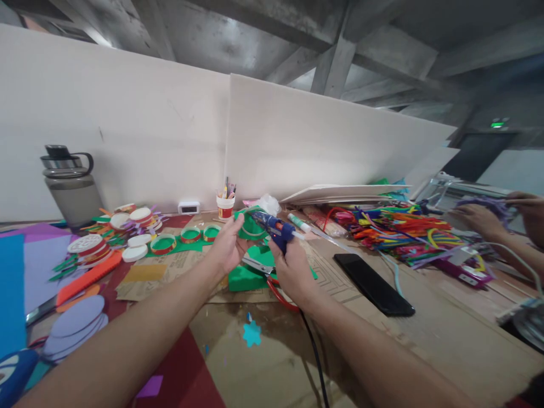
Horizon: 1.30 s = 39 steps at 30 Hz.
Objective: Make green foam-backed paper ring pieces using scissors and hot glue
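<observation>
My left hand (pixel 227 246) grips a green-lined paper ring (pixel 250 228) by its left side. Wrapped around the handle of a blue hot glue gun (pixel 276 228) is my right hand (pixel 294 272); the gun's nozzle points left, at the ring. A glue stick (pixel 298 234) juts from its back, and a black cord (pixel 313 357) runs down over the table. Under my hands, red-handled scissors (pixel 258 265) lie partly on green foam sheet (pixel 244 281). To the left stand several similar red rings with green inside (pixel 163 245).
Further left are white lids (pixel 135 253), an orange box cutter (pixel 89 277), lilac discs (pixel 76 323) and a bottle (pixel 70 187). On the right lie a black phone (pixel 374 283) and colourful pipe cleaners (pixel 403 226). Another person's hands (pixel 480 218) work at far right.
</observation>
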{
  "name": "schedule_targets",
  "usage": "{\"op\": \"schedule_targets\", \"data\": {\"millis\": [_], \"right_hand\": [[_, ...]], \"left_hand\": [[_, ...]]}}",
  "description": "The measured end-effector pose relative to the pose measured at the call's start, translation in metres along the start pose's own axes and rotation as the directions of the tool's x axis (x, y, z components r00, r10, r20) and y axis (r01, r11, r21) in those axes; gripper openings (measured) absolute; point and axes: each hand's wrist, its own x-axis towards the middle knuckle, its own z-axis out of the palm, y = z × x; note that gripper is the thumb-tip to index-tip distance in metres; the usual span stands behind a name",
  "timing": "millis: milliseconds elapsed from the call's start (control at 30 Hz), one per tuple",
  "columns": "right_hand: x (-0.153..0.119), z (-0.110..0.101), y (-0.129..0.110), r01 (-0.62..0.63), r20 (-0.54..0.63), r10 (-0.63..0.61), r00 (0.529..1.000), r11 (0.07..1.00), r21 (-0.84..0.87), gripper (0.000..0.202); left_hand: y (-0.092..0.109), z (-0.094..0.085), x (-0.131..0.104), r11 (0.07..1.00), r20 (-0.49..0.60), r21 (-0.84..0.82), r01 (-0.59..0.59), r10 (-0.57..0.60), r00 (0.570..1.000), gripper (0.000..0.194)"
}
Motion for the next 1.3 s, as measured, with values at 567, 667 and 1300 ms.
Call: {"op": "schedule_targets", "data": {"millis": [567,667,1300], "right_hand": [[-0.0021,-0.0009,-0.0042,0.005,0.033,-0.005,0.999,1.000,-0.001,0.036],[-0.0007,-0.0017,-0.0038,-0.008,0.008,0.009,1.000,1.000,-0.004,0.036],[-0.0012,-0.0013,-0.0039,-0.012,0.011,0.013,1.000,1.000,-0.018,0.039]], "left_hand": [[-0.0033,0.0001,-0.0021,0.999,0.047,0.030,-0.042,0.041,0.998,0.018],[-0.0053,-0.0005,-0.0021,0.998,0.058,0.051,-0.035,0.032,0.998,0.014],[-0.0055,0.0002,-0.0034,0.998,0.126,0.017,-0.067,0.064,0.990,0.043]]}}
